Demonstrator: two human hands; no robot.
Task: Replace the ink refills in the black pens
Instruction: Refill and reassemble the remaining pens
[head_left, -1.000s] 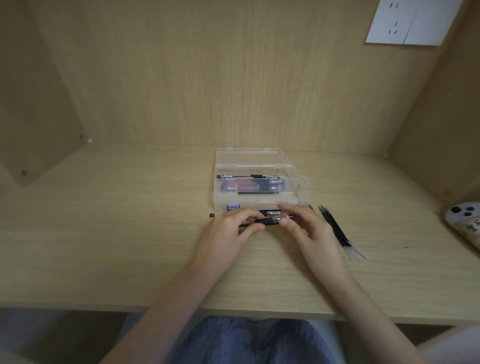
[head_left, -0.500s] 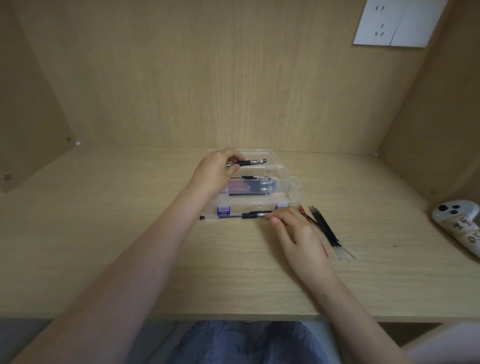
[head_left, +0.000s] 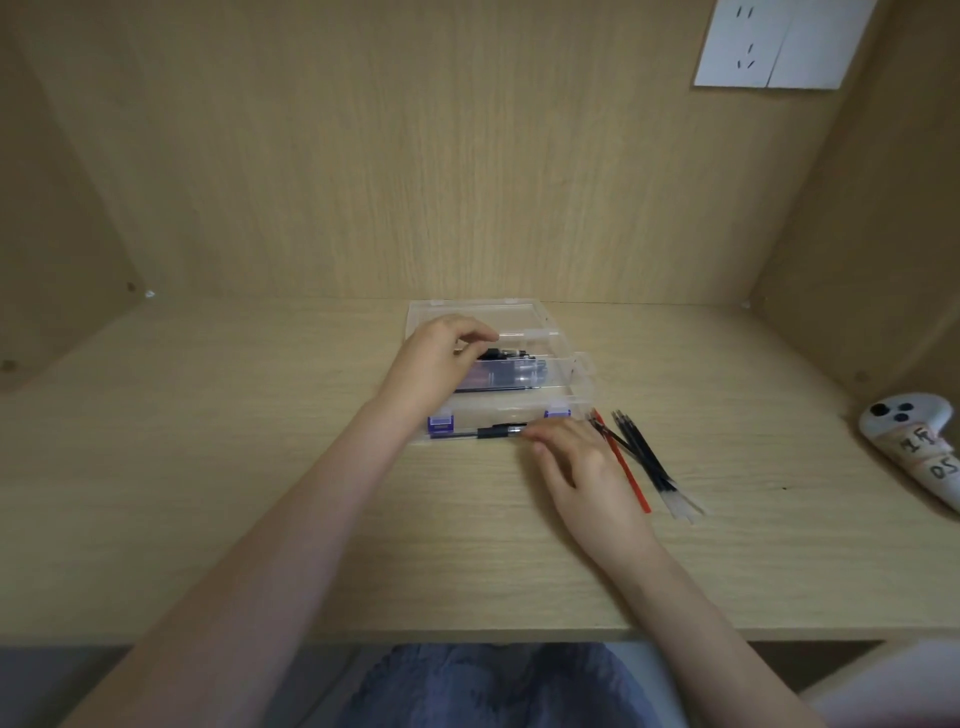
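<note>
A clear plastic box (head_left: 566, 410) with purple latches stands open at the middle of the desk and holds several pens. My left hand (head_left: 436, 364) reaches into its middle compartment, fingers curled on a black pen (head_left: 506, 355) that sticks out to the right. A second black pen (head_left: 493, 432) lies on the desk against the box's front wall. My right hand (head_left: 582, 467) is palm down, its fingertips pinching that pen's right end. Several black refills (head_left: 644, 460) and a red refill (head_left: 631, 480) lie just right of my right hand.
A white handheld controller (head_left: 914, 441) with black buttons lies at the desk's right edge. Wooden walls close in the desk at the back and both sides. A white wall socket (head_left: 748, 47) sits high on the back wall.
My left hand carried a black pen from the front of the box up over the lid, then lowered it into the middle compartment. My right hand stayed at the other pen's right end.
</note>
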